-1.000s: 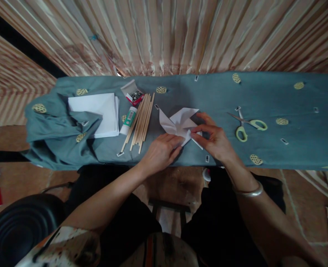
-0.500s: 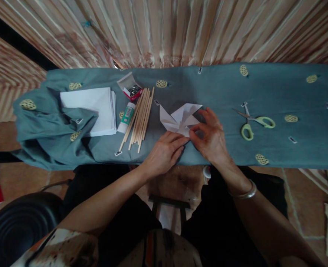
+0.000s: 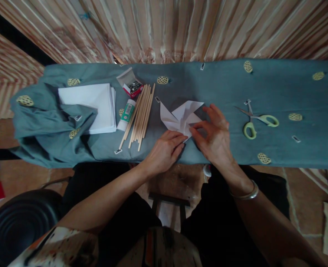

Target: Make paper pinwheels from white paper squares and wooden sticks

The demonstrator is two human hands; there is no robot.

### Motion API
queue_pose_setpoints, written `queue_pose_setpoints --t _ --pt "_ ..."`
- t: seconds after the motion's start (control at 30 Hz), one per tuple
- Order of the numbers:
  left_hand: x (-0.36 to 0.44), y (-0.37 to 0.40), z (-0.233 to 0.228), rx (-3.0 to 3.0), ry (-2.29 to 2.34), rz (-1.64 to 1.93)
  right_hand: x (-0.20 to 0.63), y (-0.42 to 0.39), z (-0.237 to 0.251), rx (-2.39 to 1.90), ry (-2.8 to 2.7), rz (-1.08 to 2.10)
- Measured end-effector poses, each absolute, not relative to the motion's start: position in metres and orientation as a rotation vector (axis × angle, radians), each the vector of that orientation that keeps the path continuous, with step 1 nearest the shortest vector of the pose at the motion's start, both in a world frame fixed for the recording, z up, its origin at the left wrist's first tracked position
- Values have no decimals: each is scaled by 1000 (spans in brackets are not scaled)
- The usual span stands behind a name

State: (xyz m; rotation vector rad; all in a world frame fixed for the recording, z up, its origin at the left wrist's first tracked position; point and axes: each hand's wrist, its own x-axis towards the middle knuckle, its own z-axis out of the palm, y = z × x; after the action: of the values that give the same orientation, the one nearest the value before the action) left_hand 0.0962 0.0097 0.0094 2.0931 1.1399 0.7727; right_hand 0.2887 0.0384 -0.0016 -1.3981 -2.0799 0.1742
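Note:
A white paper pinwheel (image 3: 183,116), its corners folded in toward the middle, lies on the blue-green cloth in front of me. My left hand (image 3: 165,151) pinches its near edge, fingers together. On its right side, my right hand (image 3: 212,135) has thumb and index finger closed on the paper near the lower right blade, while the other fingers stay raised and apart. The fingertips partly cover the near blades. To the left lie several wooden sticks (image 3: 142,115) in a loose bundle.
A glue stick (image 3: 126,115) and an opened box of metal pins or clips (image 3: 133,86) are beside the sticks. Farther left, a stack of white paper (image 3: 101,107) sits partly under bunched cloth (image 3: 52,122). Green-handled scissors (image 3: 257,119) lie spread at the right. A curtain (image 3: 164,29) hangs behind.
My right hand has shifted slightly right, and its upper fingers have drawn away from the blade tip. The left hand stays on the near edge. The view has tilted a little.

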Motion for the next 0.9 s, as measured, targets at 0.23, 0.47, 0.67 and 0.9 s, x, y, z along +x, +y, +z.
queue_pose_setpoints --t 0.23,0.47,0.67,0.9 --pt "96 11 11 2060 1139 754 290 31 1 -1227 -2132 193" --pt "98 11 12 2037 1150 752 292 25 0 -1244 -2259 168" --pt "98 12 13 2018 1150 761 290 25 1 -1241 -2292 102" --pt "98 12 15 1985 1185 735 288 25 1 -1259 -2311 89"
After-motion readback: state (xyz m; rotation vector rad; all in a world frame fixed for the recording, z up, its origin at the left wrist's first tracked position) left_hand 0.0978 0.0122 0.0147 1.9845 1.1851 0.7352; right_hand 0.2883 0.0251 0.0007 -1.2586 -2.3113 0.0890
